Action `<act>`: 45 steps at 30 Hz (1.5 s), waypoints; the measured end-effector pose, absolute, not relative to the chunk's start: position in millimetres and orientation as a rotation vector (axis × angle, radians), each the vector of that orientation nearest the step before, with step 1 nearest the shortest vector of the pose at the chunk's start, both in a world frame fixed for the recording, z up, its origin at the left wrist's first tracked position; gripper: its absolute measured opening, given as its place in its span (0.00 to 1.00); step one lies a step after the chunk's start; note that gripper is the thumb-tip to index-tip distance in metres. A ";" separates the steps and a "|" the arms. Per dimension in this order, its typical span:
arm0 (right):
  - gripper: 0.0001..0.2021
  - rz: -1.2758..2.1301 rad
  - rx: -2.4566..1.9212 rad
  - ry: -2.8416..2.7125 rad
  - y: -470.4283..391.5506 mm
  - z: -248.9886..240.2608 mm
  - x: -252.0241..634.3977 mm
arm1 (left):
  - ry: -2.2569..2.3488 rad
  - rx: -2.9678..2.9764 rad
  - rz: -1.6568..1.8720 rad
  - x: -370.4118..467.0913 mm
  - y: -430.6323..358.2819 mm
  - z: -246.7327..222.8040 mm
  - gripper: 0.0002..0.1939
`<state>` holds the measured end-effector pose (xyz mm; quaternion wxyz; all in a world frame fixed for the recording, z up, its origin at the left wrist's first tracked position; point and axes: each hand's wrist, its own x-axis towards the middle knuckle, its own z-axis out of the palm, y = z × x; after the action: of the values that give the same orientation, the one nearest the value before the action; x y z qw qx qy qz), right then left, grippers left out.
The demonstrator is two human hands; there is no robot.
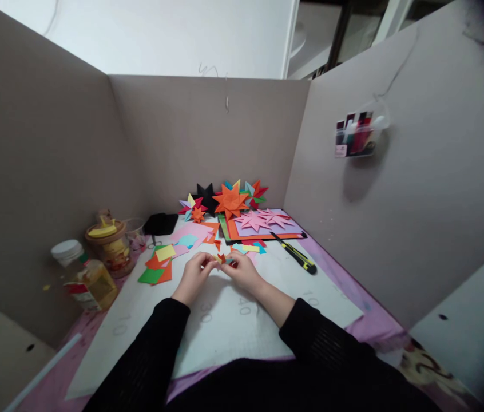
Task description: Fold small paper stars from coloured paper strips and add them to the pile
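A small folded paper piece (221, 259), with orange, yellow and light blue parts, is pinched between my two hands above the white sheet. My left hand (197, 273) grips its left side with thumb and fingers together. On its right side my right hand (242, 271) closes its fingertips on the same piece. Just beyond my hands lie small yellow and blue paper scraps (250, 248). Left of my left hand, orange, green and yellow paper squares (153, 275) overlap on the sheet.
Folded paper stars (230, 200) stand by the back panel. Pink stars (254, 220) lie on stacked coloured sheets. A yellow-black cutter (297, 255) rests at the right. At the left are a glue bottle (91, 283), a brown tub (111, 249) and a black object (161, 224).
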<state>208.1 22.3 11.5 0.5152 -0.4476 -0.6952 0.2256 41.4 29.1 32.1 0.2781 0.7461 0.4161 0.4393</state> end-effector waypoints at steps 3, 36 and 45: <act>0.08 0.600 -1.056 -1.654 21.0 12.6 207.3 | 1.146 1.994 1.185 40.9 30.1 30.7 0.08; 0.10 0.913 -1.019 -1.367 24.1 9.3 204.0 | 1.206 1.791 1.194 44.9 30.0 27.5 0.13; 0.08 0.881 -1.035 -1.349 24.5 11.9 205.9 | 1.234 1.724 1.179 41.8 30.2 31.3 0.16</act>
<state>205.9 24.5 11.9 0.5758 -0.4419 -0.5760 0.3760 41.8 30.2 31.3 0.3501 0.6658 0.4766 0.4550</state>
